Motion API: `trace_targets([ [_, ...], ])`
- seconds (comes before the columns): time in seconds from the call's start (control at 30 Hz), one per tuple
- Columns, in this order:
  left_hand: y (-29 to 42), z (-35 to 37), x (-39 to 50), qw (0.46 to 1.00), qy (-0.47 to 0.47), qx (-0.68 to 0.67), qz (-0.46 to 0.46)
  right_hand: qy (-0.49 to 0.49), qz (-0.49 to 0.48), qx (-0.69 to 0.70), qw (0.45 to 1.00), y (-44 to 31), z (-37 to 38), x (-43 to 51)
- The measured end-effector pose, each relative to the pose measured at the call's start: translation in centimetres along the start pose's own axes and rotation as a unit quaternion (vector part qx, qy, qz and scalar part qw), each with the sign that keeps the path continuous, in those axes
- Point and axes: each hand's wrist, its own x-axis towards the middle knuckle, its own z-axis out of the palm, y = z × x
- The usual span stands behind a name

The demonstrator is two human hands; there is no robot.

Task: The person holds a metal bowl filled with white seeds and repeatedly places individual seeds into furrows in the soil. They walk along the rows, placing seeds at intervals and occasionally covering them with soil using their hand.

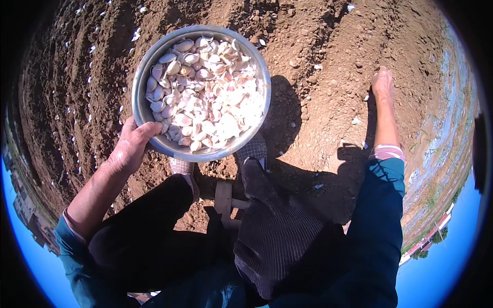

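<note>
A round metal basin (pixel 143 111) full of garlic cloves (pixel 183 120) and loose papery skins is held over the soil in front of my feet. My left hand (pixel 134 141) grips its near left rim, the thumb hooked over the edge onto the cloves. Far to the right, my right hand (pixel 383 82) reaches down to the brown soil (pixel 339 96), fingertips at the ground. Whether anything is between those fingers is hidden from this angle. One garlic clove (pixel 366 97) lies on the soil just left of that wrist.
Furrows (pixel 104 77) with several scattered white cloves run along the left. A wooden stool (pixel 223 200) stands between my legs, behind my checked shoes (pixel 252 148). Plastic film (pixel 443 127) covers ground at the right. Bits of garlic skin (pixel 356 121) lie near my right arm.
</note>
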Motion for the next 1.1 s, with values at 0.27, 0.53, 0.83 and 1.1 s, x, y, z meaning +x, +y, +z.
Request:
trace_targets([
  [0.27,1.8,1.1,-0.8,1.0,0.002,0.004,-0.011,-0.103,-0.389,0.402,0.822,-21.1,-9.4,-19.5],
  [0.53,1.6,0.5,-0.2,0.998,-0.016,0.033,-0.046,-0.107,-0.612,0.208,0.756,-25.5,-8.9,-23.9],
  [0.83,1.1,0.5,0.7,0.998,-0.03,0.02,-0.05,-0.231,-0.488,0.45,0.712,-24.2,-9.1,-22.7],
  [1.1,0.2,0.1,-0.4,0.998,0.01,-0.035,-0.059,-0.343,-0.147,0.667,0.645,-16.8,-5.9,-17.3],
])
